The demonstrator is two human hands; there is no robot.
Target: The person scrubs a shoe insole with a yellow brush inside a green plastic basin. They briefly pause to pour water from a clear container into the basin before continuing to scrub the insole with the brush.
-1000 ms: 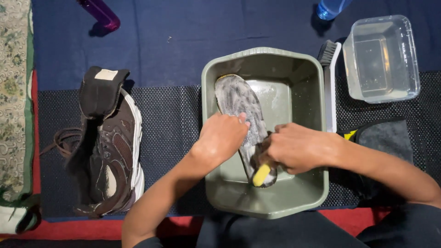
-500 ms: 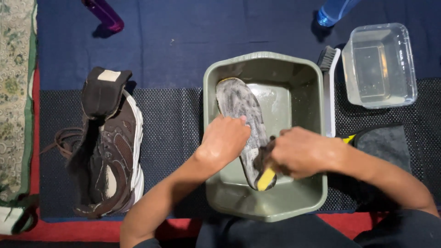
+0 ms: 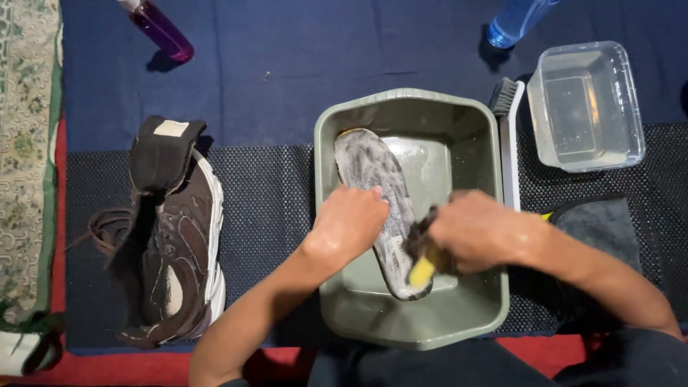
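Your left hand point(image 3: 351, 223) pressing the soapy insole point(image 3: 380, 193) in the green tub point(image 3: 408, 326), right hand point(image 3: 469, 231) at three o'clock, grip clamped on a brush point(image 3: 421, 271), probably yellow-handled, shoe point(image 3: 175, 251) at nine o'clock

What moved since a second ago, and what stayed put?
The right hand slid its yellow-handled brush a little up the soapy insole. Nothing was picked up or let go. The left hand still presses the insole down in the green basin. The shoe, spare brush and clear tub stayed put.
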